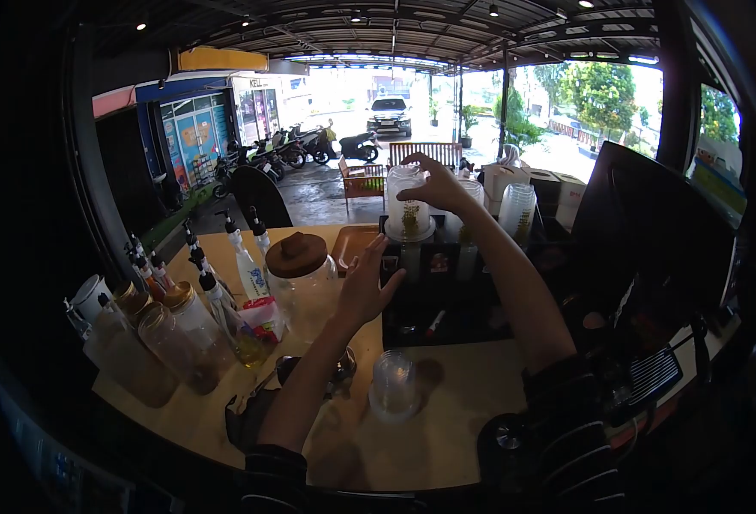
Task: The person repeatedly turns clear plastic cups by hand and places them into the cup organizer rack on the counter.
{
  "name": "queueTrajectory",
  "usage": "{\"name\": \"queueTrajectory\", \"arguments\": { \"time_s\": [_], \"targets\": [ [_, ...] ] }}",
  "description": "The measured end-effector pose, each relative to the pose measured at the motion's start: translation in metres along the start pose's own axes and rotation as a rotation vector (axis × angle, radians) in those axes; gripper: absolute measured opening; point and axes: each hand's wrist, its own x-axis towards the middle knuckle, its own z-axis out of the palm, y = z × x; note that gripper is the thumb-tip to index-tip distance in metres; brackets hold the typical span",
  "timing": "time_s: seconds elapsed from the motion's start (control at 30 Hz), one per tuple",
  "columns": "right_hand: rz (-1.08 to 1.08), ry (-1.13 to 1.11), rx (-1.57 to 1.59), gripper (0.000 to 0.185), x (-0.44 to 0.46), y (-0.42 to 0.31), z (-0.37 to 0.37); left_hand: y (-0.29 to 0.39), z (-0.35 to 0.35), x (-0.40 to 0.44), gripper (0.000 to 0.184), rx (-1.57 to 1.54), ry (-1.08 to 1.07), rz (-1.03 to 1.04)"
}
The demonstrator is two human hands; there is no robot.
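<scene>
My right hand reaches forward, its thumb and fingers curved around the upper part of an upside-down stack of clear plastic cups with printed lettering. This stack stands on a black organizer. Lower and to the left, my left hand is raised with fingers stretched and thumb apart, holding nothing. Its fingertips are near the organizer's left edge. Two more cup stacks, a middle one partly behind my right forearm and a right one, stand beside the first. A clear cup sits upside down on the wooden counter nearer me.
Left of my hands are a glass jar with a wooden lid, several pump bottles and gold-lidded jars. A brown tray lies behind my left hand. A dark monitor stands right. Motorbikes are parked outside.
</scene>
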Motion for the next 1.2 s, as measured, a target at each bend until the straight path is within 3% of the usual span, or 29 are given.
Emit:
{"name": "queueTrajectory", "arguments": {
  "time_s": [0.23, 0.43, 0.6, 0.7, 0.73, 0.77, 0.83, 0.93, 1.03, 1.17, 1.2],
  "targets": [
    [0.068, 0.022, -0.093, 0.061, -0.017, 0.004, 0.007, -0.001, 0.002, 0.000, 0.063, -0.035, 0.002, -0.016],
    [0.048, 0.014, -0.136, 0.079, -0.031, -0.002, 0.018, 0.014, -0.016, -0.001, 0.064, -0.101, -0.002, 0.016],
    [0.070, 0.325, -0.292, 0.083, -0.054, -0.019, 0.041, 0.041, -0.046, -0.021, 0.064, -0.204, 0.019, 0.116],
    [-0.004, 0.380, -0.290, 0.076, -0.074, -0.038, 0.044, 0.054, -0.060, -0.040, 0.060, -0.270, 0.035, 0.127],
    [0.004, 0.378, -0.295, 0.076, -0.084, -0.051, 0.045, 0.059, -0.063, -0.049, 0.057, -0.411, 0.009, 0.044],
    [0.065, 0.332, -0.193, 0.073, -0.097, -0.064, 0.046, 0.064, -0.065, -0.058, 0.053, -0.555, -0.016, -0.042],
    [0.143, 0.277, -0.098, 0.069, -0.129, -0.094, 0.056, 0.073, -0.066, -0.082, 0.050, -0.595, 0.016, -0.022],
    [0.332, 0.327, 0.396, 0.057, -0.182, -0.127, 0.080, 0.069, -0.052, -0.119, 0.045, -0.680, 0.062, -0.042],
    [0.396, 0.446, 0.467, 0.057, -0.234, -0.144, 0.103, 0.052, -0.026, -0.151, 0.040, -0.761, 0.070, -0.143],
    [0.422, 0.409, 0.406, 0.077, -0.309, -0.111, 0.145, 0.035, -0.005, -0.176, 0.032, -0.881, 0.013, -0.277],
    [0.422, 0.386, 0.486, 0.089, -0.315, -0.112, 0.150, 0.035, -0.003, -0.177, 0.033, -0.898, 0.019, -0.303]
  ]
}}
